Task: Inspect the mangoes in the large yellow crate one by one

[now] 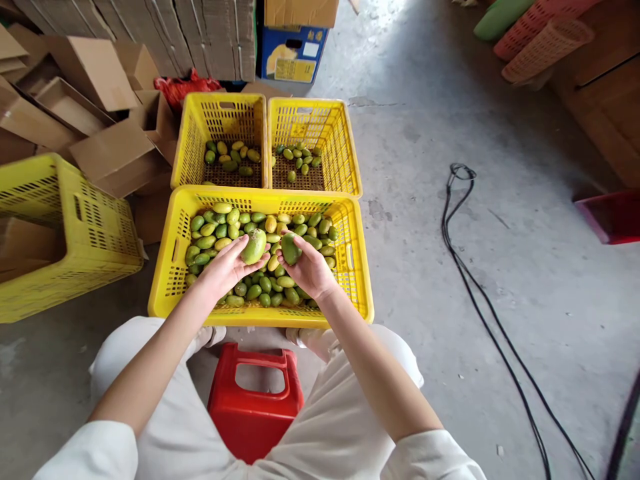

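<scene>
My left hand holds a pale green mango with a lighter patch near its top. In my right hand is a darker green mango, gripped between thumb and fingers. Both hands are close together over a large yellow crate. Many green and yellowish mangoes lie spread inside that crate. Just behind it stand two more yellow crates side by side. The left one has several green and yellow mangoes on its bottom, and the right one has several smaller green ones.
A red plastic stool stands between my legs. To the left are a yellow-green crate and piled cardboard boxes. Black cable lies across the floor at right. A blue carton and pink baskets are farther back.
</scene>
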`<state>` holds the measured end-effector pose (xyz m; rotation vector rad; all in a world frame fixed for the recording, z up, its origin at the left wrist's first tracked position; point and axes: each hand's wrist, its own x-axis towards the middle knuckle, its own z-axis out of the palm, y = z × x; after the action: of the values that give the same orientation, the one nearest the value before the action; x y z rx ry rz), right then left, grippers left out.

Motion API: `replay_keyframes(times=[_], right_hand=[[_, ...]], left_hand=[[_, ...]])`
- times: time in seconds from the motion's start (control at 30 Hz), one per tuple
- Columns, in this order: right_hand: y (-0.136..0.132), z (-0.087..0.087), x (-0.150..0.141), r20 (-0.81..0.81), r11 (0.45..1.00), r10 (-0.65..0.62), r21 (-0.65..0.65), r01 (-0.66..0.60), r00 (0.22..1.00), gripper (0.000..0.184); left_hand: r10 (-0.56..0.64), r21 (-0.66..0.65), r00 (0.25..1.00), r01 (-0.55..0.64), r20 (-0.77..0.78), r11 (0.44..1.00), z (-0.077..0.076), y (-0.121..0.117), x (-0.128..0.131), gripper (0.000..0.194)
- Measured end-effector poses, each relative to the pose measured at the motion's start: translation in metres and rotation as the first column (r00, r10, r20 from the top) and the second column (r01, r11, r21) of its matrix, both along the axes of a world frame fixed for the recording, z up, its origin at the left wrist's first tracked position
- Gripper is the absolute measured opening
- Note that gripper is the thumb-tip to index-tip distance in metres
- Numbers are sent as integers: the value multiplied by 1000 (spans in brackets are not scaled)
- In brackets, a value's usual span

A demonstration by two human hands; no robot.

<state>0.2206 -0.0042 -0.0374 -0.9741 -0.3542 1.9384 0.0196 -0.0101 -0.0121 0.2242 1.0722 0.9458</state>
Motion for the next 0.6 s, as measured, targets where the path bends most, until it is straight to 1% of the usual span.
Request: replay_keyframes(times=[0.1, 0.13, 0.2, 0.27, 0.37, 0.4, 0.53, 0.6], right_hand=[[-2, 1, -2, 50, 999, -26, 39, 24, 998, 43], [-2, 1, -2, 68, 998, -31, 53, 28, 997, 44], [-3, 0, -4, 104, 997, -30, 74, 22, 994, 38], [-3, 0, -4, 126, 997, 5, 77, -15, 992, 32], [-2, 1, -4, 86, 996, 74, 51, -79, 994, 29], [-1, 1, -4, 61, 995, 82, 43, -85, 995, 28], [1, -1, -4, 18, 999, 50, 1, -50, 999, 21], [1, -1, -4, 20, 999, 37, -10, -37, 999, 23]], left_hand=[[61, -48, 998, -61, -18, 997, 1, 2, 2, 25], [77, -69, 997, -78, -22, 995, 2, 3, 3, 27], [87, -112, 996, -90, -26, 990, 3, 5, 3, 28], [66, -132, 997, -69, -25, 989, 4, 6, 2, 31], [22, -88, 1000, -23, -10, 996, 6, 4, 2, 41], [15, -65, 1000, -15, -3, 998, 7, 3, 2, 38], [17, -10, 1000, -17, -19, 1000, 1, -1, 0, 8], [19, -3, 997, -19, -69, 1000, -5, -1, -4, 10]])
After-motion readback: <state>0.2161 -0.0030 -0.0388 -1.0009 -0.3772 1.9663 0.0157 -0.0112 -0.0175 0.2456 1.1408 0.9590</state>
